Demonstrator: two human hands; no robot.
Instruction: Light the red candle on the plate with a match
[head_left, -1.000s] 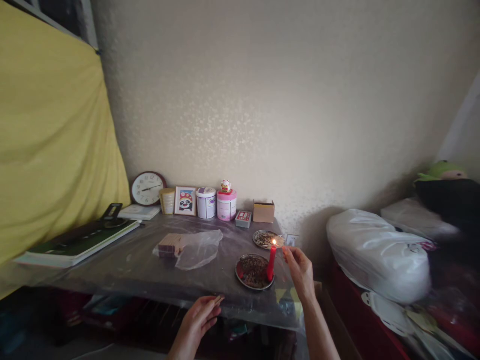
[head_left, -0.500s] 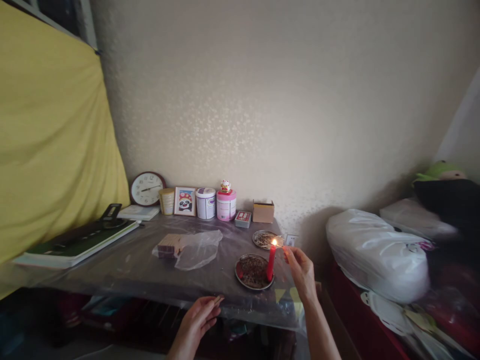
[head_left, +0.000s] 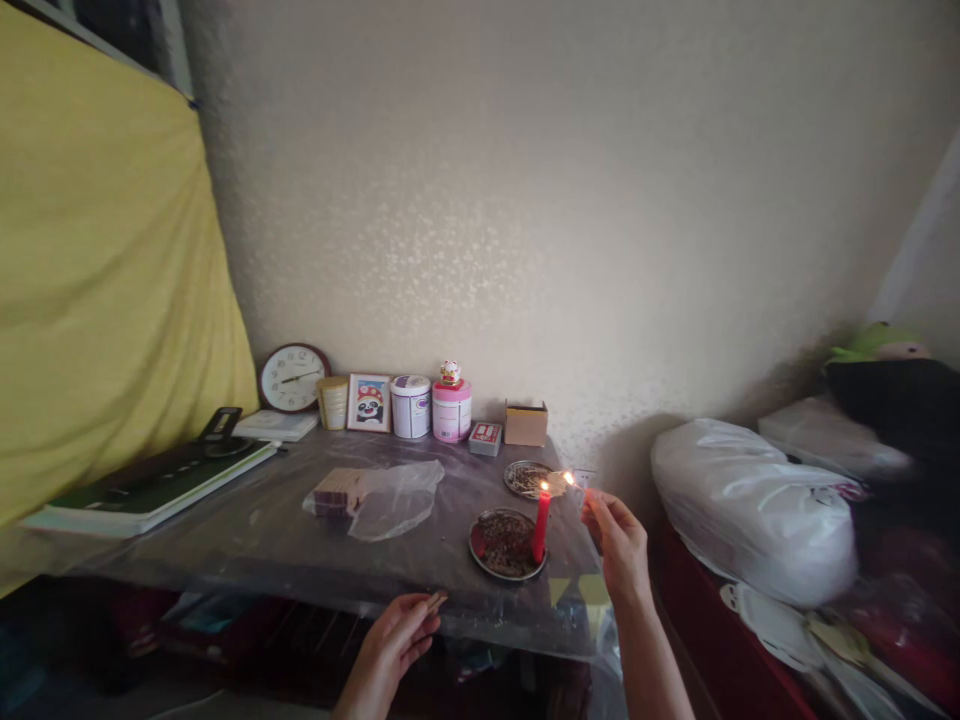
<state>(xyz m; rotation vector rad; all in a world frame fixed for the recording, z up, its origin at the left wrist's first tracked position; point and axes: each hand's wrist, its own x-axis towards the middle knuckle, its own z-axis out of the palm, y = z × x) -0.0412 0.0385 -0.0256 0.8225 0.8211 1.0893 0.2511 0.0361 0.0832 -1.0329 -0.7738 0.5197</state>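
Observation:
A burning match [head_left: 573, 482] is pinched between the thumb and fingers of my right hand [head_left: 621, 540], its flame just right of the candle and apart from it. The red candle [head_left: 541, 525] burns upright at the right side of a round metal dish [head_left: 480, 562] filled with dark residue. Low in front of the table edge, my left hand [head_left: 394, 640] is closed on a small flat tan piece [head_left: 437, 601], mostly hidden by the fingers. Behind the candle lies a second metal dish [head_left: 516, 481] with a heap of pale matchsticks [head_left: 553, 484].
On the plastic-covered table [head_left: 300, 548] lie a stack of small brown boxes [head_left: 337, 492] and a clear plastic bag [head_left: 397, 500]. A clock [head_left: 294, 378], tins [head_left: 411, 408] and an open cardboard box [head_left: 526, 425] line the wall. White bags [head_left: 750, 510] stand right.
My right hand has moved right and slightly down, taking the match away from the candle's wick. Two separate flames now show, on match and candle. My left hand stays put.

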